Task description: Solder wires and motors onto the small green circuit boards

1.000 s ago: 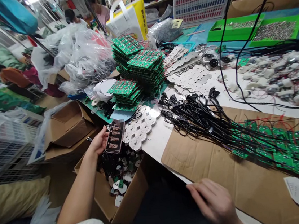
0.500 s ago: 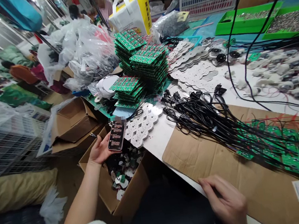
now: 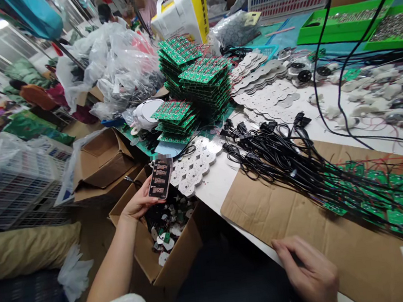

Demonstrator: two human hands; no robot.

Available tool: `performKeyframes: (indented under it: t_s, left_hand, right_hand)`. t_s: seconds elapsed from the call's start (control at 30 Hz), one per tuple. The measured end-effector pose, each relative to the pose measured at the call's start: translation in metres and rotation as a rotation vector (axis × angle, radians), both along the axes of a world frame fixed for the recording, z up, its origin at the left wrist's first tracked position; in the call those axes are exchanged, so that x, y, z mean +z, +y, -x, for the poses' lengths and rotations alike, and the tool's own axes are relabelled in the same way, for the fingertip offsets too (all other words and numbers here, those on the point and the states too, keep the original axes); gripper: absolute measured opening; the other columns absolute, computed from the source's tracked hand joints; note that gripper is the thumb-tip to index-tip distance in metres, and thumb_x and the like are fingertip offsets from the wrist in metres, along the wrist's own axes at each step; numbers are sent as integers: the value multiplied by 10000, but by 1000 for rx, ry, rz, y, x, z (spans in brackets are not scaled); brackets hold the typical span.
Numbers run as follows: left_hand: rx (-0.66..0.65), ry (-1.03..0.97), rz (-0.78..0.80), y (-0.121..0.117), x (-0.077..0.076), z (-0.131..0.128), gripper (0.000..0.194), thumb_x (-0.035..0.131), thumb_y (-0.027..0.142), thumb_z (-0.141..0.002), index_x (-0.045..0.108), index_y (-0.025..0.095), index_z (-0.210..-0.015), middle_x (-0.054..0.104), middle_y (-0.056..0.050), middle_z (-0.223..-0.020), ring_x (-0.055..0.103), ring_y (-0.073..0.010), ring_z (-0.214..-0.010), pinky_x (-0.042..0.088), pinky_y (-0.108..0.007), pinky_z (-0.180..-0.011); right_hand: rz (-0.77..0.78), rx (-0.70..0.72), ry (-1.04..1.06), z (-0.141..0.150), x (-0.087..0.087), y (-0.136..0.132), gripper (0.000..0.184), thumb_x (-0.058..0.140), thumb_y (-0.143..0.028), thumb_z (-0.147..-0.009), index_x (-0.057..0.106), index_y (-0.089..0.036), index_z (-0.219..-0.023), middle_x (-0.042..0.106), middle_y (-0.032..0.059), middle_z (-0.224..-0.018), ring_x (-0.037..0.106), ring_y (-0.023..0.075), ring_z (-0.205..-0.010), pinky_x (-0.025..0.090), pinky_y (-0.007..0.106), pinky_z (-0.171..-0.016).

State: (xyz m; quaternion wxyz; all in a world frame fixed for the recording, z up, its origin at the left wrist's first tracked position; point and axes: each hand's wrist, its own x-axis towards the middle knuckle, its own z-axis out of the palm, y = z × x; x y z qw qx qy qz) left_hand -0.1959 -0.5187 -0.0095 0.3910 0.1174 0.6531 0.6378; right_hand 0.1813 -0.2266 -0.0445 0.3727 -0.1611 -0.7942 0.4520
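Left hand: fingers gripping phone above box
Right hand: fingers curled closed, right of box
Phone: loosened grip could drop it into box

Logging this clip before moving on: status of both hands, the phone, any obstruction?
Left hand holding phone, lit screen showing, near open carton. Right hand curled by flat cardboard, no held object visible. Nothing across screen; top end pixelated.

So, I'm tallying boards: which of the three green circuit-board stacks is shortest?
The front stack, nearest the phone; the two stacks behind it rise clearly higher.
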Motion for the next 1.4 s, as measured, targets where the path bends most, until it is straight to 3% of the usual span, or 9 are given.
performKeyframes:
  t_s: [0.23, 0.33, 0.4, 0.57, 0.77, 0.9, 1.13, 1.3, 1.4]
  left_hand:
    - [76, -71, -3, 1, -3, 4, 885, 803, 38, -726, 501, 342, -1500, 690, -70, -1335, 770, -214, -924, 688, -357, -791]
    - [139, -159, -29, 3, -6, 10, 608, 739, 208, -888, 530, 241, -1458, 759, -107, -1171, 783, -234, -836, 681, -408, -778]
    - [187, -236, -73, 6, -8, 14, 495, 645, 363, -976, 553, 173, -1424, 767, -150, -1148, 786, -274, -885, 662, -468, -839]
    - [205, -376, -231, 19, -16, 12, 724, 456, 661, -996, 497, 137, -1494, 707, -223, -1303, 694, -370, -1204, 548, -585, -1034]
    - [260, -373, -251, 17, -28, 8, 743, 373, 707, -993, 510, 177, -1497, 725, -208, -1274, 705, -379, -1181, 585, -565, -974]
    - [308, -363, -187, 15, -20, 4, 679, 292, 643, -1039, 546, 178, -1463, 751, -198, -1205, 738, -356, -1106, 629, -521, -888]
    - [258, -273, -256, 24, -1, -13, 748, 371, 722, -990, 509, 204, -1511, 658, -212, -1391, 661, -378, -1254, 588, -559, -967]
    - [209, -216, -376, 47, 13, -11, 797, 374, 757, -969, 483, 203, -1531, 635, -209, -1427, 554, -402, -1385, 490, -647, -1068]
    - [214, -190, -387, 66, 22, -9, 787, 381, 763, -966, 525, 201, -1497, 671, -197, -1376, 564, -408, -1373, 501, -648, -1055]
  right_hand:
    - [-2, -2, -3, -2, -3, 1, 230, 647, -228, -1016, 666, -210, -788, 628, 5, -660, 604, 147, -554, 476, 259, -564]
    - [1, 2, 5, -1, -2, 1, 221, 647, -207, -1011, 663, -210, -791, 622, -5, -660, 603, 137, -555, 475, 250, -569]
    - [5, 6, 4, -1, -1, 1, 221, 643, -200, -1012, 662, -210, -793, 620, -8, -663, 604, 133, -556, 471, 246, -567]
    - [17, 6, 8, 0, 0, 1, 214, 641, -201, -1017, 662, -209, -804, 622, -11, -672, 607, 130, -562, 472, 237, -571]
    - [13, 6, 19, -1, -4, 2, 243, 634, -212, -1025, 654, -205, -783, 611, -5, -650, 596, 136, -545, 466, 242, -558]
    - [22, 11, 1, -1, -3, 2, 241, 634, -232, -1029, 663, -206, -791, 624, 5, -660, 606, 145, -557, 473, 243, -566]
    - [23, 15, -9, 0, -4, 2, 275, 627, -281, -1039, 667, -210, -776, 621, 4, -646, 604, 148, -548, 471, 240, -560]
    - [28, 13, 12, -1, -9, 1, 268, 631, -264, -1036, 663, -210, -775, 609, -2, -647, 595, 141, -542, 475, 233, -562]
    - [24, 14, 20, -1, -9, 1, 276, 617, -274, -1046, 665, -208, -782, 606, 4, -645, 593, 143, -541, 481, 230, -560]
